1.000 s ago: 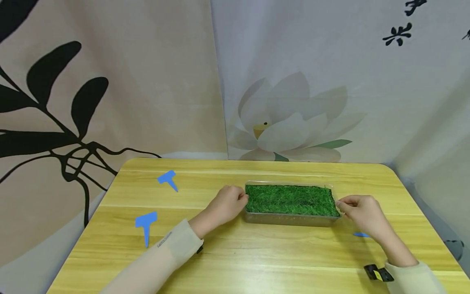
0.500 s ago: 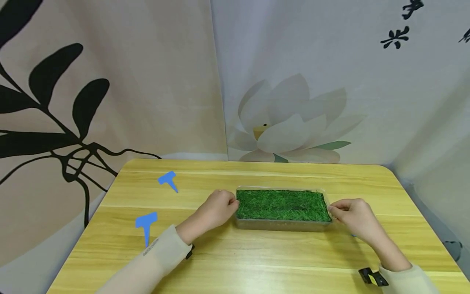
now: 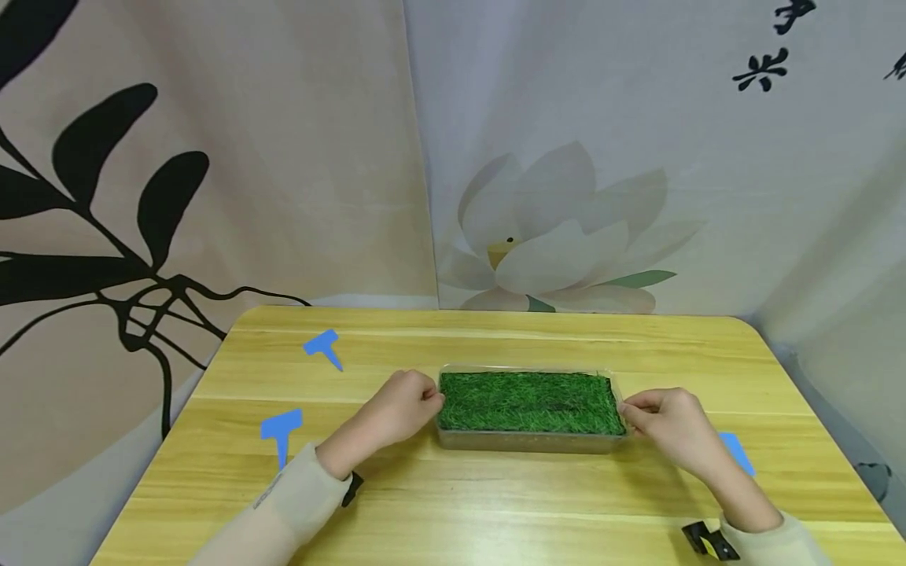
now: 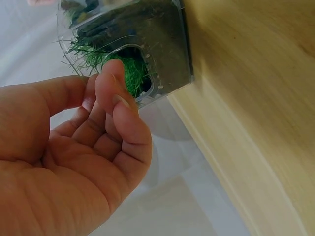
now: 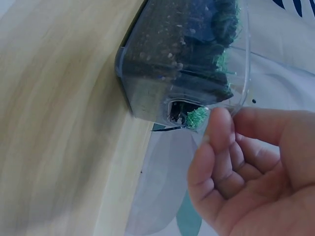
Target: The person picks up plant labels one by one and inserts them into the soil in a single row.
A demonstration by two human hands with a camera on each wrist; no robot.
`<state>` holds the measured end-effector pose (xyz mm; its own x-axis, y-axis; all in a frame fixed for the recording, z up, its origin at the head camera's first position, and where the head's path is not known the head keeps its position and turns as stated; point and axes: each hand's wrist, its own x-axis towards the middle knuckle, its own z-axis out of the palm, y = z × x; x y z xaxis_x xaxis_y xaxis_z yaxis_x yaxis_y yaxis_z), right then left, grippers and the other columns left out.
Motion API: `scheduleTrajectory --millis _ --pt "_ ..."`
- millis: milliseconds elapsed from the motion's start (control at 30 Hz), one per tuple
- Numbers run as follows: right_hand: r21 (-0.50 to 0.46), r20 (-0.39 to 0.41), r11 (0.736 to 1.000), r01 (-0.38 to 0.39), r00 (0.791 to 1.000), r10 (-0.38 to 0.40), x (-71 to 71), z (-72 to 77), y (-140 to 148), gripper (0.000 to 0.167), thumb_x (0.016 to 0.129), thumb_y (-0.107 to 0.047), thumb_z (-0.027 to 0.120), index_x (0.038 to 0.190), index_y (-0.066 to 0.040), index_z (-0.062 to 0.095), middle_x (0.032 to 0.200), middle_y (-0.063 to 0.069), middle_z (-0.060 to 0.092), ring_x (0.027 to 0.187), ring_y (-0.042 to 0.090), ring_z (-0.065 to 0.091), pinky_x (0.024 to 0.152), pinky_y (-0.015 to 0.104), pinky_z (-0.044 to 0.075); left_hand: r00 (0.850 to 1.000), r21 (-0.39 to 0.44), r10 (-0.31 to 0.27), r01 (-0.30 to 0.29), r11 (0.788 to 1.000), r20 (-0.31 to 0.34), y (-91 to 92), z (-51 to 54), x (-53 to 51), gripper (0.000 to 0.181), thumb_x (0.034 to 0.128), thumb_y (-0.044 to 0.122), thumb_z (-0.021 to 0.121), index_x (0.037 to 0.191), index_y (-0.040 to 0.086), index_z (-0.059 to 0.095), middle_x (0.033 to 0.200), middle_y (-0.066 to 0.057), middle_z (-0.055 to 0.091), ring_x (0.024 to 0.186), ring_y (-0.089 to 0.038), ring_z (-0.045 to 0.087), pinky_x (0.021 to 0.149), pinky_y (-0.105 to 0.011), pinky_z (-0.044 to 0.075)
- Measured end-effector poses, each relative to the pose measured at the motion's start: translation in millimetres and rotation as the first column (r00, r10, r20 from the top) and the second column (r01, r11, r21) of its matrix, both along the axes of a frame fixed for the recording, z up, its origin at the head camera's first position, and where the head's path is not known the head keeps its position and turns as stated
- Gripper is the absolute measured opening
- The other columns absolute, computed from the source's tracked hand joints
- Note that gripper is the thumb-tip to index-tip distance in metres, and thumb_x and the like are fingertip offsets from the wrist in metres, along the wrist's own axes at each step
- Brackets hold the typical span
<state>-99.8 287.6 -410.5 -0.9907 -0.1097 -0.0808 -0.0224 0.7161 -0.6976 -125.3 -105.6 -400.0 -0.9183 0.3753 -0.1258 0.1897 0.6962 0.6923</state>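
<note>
A clear plastic box stands on the table, filled with dark, gritty material under a mat of green artificial grass. At its left end my left hand pinches the rim with curled fingers; the left wrist view shows thumb and fingertips meeting at the box's upper edge, near an opening where grass pokes out. My right hand pinches the opposite end. In the right wrist view, thumb and index finger of the right hand close on the box's clear rim.
Two blue T-shaped plant labels, one farther back and one nearer, lie on the wooden table at left. Another blue piece lies partly hidden by my right forearm. A printed curtain hangs behind the table.
Both hands have moved the box left and slightly toward me, keeping their grip on its ends. More of the blue piece at right now shows beyond my right forearm.
</note>
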Motion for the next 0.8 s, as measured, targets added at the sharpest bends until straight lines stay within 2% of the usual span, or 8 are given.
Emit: scheduleTrajectory --millis 267,433,633,800 --pt "0.034 -0.056 0.999 -0.009 0.998 0.011 7.4 0.4 -11 0.014 0.102 -0.012 0.069 0.094 -0.006 0.080 0.066 0.002 0.064 0.052 0.010 0.045 0.052 0.026 0.040 0.999 0.002 0.023 -0.023 1.000 0.032 -8.7 2.2 9.5 0.052 0.1056 0.010 0.061 0.059 0.017 0.039 0.050 0.006 0.033 0.043 -0.009 0.030 0.051 -0.025 0.035" --pt "0.023 -0.029 1.000 -0.009 1.000 0.010 10.8 1.2 -16 0.015 0.102 -0.013 0.069 0.092 -0.008 0.079 0.064 0.003 0.062 0.050 0.010 0.041 0.052 0.027 0.038 0.998 0.000 0.036 -0.036 0.999 0.043 -14.6 3.9 15.2 0.052 0.1056 0.010 0.061 0.059 0.017 0.039 0.049 0.004 0.032 0.042 -0.010 0.029 0.049 -0.026 0.033" --pt "0.020 -0.001 1.000 -0.013 1.000 0.013 15.6 1.1 -22 0.013 0.100 -0.014 0.071 0.100 -0.006 0.082 0.072 0.001 0.069 0.057 0.013 0.052 0.055 0.028 0.044 0.997 0.007 0.048 -0.048 0.999 0.063 -21.4 7.1 21.7 0.052 0.1051 0.009 0.062 0.059 0.016 0.040 0.050 0.005 0.032 0.043 -0.010 0.028 0.048 -0.024 0.031" --pt "0.024 0.019 1.000 -0.008 1.000 0.008 20.4 2.4 -26 0.013 0.100 -0.014 0.071 0.101 -0.006 0.082 0.071 -0.001 0.069 0.051 0.012 0.045 0.051 0.028 0.040 0.997 0.008 0.038 -0.038 0.999 0.064 -24.8 8.9 26.3 0.051 0.1046 0.008 0.062 0.058 0.017 0.042 0.050 0.006 0.034 0.043 -0.008 0.029 0.049 -0.022 0.033"
